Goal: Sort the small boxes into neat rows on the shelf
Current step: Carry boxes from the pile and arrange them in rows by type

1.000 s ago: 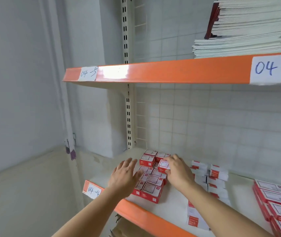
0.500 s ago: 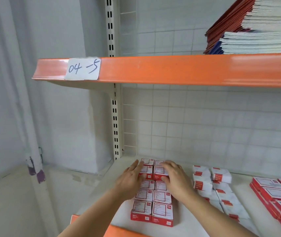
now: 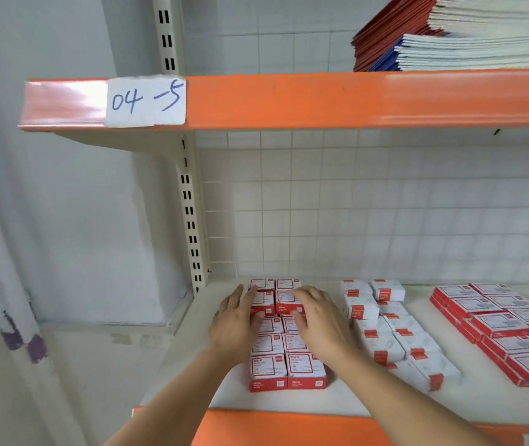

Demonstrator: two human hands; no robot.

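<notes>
On the lower shelf (image 3: 189,358), toward 7 o'clock of the view, the small red-and-white boxes (image 3: 287,370) stand in two columns running back toward the tiled wall (image 3: 369,220). The left hand (image 3: 236,323) lies along the block's 9 o'clock side with fingers straight, fingertips against the raised boxes near the back. The right hand (image 3: 319,318) lies flat over the 3 o'clock side, fingers extended and pressing on the box tops, gripping nothing. At 3 o'clock of the block, just beside the right forearm, two rows of white boxes with red tabs (image 3: 395,339) crowd in close. Farther toward 3 o'clock, flat red boxes (image 3: 498,326) lie stacked in rows. At 12 o'clock the upper shelf's orange edge (image 3: 321,101) overhangs, bearing a paper label (image 3: 145,101) reading "04-5", and a stack of notebooks (image 3: 469,37) sits on it toward 1 o'clock. A slotted upright (image 3: 190,217) stands at 11 o'clock of the block.
</notes>
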